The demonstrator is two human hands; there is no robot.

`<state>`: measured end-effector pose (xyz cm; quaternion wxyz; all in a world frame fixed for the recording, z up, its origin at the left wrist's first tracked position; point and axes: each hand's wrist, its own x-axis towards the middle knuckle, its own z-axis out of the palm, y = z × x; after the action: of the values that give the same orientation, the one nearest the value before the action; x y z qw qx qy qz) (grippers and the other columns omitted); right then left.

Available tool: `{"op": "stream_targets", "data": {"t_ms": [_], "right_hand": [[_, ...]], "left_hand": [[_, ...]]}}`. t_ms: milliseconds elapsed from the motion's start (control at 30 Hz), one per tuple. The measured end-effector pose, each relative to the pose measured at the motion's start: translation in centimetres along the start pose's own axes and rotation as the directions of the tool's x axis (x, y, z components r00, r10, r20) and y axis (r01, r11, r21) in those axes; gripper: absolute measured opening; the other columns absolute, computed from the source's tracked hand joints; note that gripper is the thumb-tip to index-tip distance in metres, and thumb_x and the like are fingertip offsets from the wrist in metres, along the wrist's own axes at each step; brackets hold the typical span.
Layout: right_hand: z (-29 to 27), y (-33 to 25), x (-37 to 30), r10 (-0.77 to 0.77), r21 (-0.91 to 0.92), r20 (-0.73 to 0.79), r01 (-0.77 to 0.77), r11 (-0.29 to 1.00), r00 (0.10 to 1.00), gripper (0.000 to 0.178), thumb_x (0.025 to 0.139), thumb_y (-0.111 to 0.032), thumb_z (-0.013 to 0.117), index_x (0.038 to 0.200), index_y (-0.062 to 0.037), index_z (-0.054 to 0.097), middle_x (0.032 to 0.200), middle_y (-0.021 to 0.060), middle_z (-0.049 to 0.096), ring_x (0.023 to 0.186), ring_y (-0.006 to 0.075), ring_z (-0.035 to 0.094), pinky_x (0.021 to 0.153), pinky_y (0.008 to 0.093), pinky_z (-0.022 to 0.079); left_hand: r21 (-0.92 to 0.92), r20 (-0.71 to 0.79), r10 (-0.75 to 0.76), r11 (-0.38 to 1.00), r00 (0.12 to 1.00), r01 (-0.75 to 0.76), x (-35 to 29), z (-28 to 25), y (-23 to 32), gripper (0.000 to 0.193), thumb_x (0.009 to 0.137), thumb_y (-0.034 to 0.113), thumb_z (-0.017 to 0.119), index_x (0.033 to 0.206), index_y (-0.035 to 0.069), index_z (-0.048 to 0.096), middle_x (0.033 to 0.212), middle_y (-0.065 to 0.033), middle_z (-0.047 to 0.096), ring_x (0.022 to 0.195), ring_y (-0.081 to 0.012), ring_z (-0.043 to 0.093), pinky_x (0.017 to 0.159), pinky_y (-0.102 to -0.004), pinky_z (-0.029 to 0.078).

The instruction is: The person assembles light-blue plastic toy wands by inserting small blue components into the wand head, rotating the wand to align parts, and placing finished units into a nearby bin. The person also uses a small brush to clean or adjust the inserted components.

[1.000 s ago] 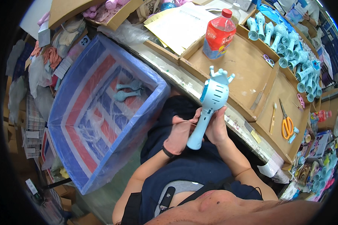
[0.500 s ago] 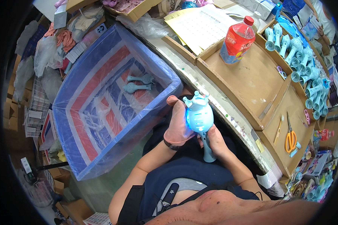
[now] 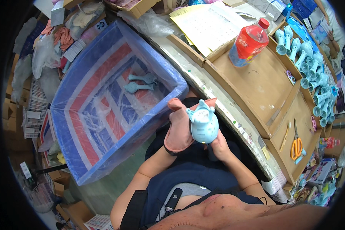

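A light-blue plastic toy (image 3: 204,124), with a round head, small knobs on top and a handle below, is between my two hands in front of my body. My right hand (image 3: 220,146) grips it around the handle, which is mostly hidden beneath the head. Salmon-pink glove-like fabric covers my left hand (image 3: 180,129), which cups the head from the left. A pink tip of it shows behind the knobs, while the other left fingers are hidden. No glow shows on the toy; a printed face-like pattern faces up.
Left of me stands a blue, plastic-lined bin (image 3: 115,163) holding two similar toys (image 3: 140,88). On the bench are cardboard trays (image 3: 253,103), a red-labelled bottle (image 3: 249,44), orange-handled scissors (image 3: 296,148) and papers (image 3: 207,25). Several light-blue toy parts (image 3: 314,73) fill a box at right.
The toy's blue light has gone out. Its head has tipped toward me, so the handle is now mostly hidden. A pink tip has appeared behind the knobs.
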<state>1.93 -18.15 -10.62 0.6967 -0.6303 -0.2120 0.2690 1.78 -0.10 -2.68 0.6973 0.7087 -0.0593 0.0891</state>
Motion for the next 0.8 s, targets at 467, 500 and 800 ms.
{"op": "stream_targets", "data": {"t_ms": [467, 500, 800], "right_hand": [[-0.5, 4.8, 1.3, 0.104, -0.261, -0.118, -0.132, 0.956, 0.987, 0.056, 0.072, -0.021, 0.083, 0.117, -0.0048, 0.055, 0.111, 0.0174, 0.066, 0.101, 0.0357, 0.066, 0.084, 0.0394, 0.053], [-0.6, 4.2, 1.4, -0.031, -0.392, -0.066, 0.003, 0.92, 0.997, 0.055, 0.072, -0.021, 0.082, 0.117, -0.0052, 0.055, 0.111, 0.0174, 0.065, 0.1, 0.0361, 0.065, 0.084, 0.0399, 0.053], [-6.8, -6.3, -1.7, 0.412, -0.625, 0.159, -0.232, 0.746, 0.897, 0.042, 0.081, -0.027, 0.076, 0.116, -0.0083, 0.061, 0.1, 0.0131, 0.067, 0.092, 0.0318, 0.066, 0.08, 0.0392, 0.052]], "left_hand": [[0.666, 0.367, -0.163, -0.641, 0.916, -0.381, -2.2, -1.1, -1.3, 0.002, 0.083, 0.006, 0.055, 0.082, 0.005, 0.056, 0.077, -0.0096, 0.047, 0.088, -0.0217, 0.052, 0.08, -0.0306, 0.039], [0.794, 0.375, -0.179, -0.444, 0.909, -0.415, -2.0, -1.3, -1.5, 0.008, 0.085, 0.01, 0.056, 0.082, 0.003, 0.058, 0.078, -0.0101, 0.051, 0.09, -0.0234, 0.054, 0.083, -0.0328, 0.04], [-0.804, 0.096, -0.459, 0.487, 0.883, 0.341, 2.1, -2.4, -2.2, 0.061, 0.105, 0.047, 0.032, 0.112, -0.008, 0.058, 0.086, -0.0139, 0.067, 0.086, -0.0298, 0.067, 0.089, -0.0417, 0.054]]}}
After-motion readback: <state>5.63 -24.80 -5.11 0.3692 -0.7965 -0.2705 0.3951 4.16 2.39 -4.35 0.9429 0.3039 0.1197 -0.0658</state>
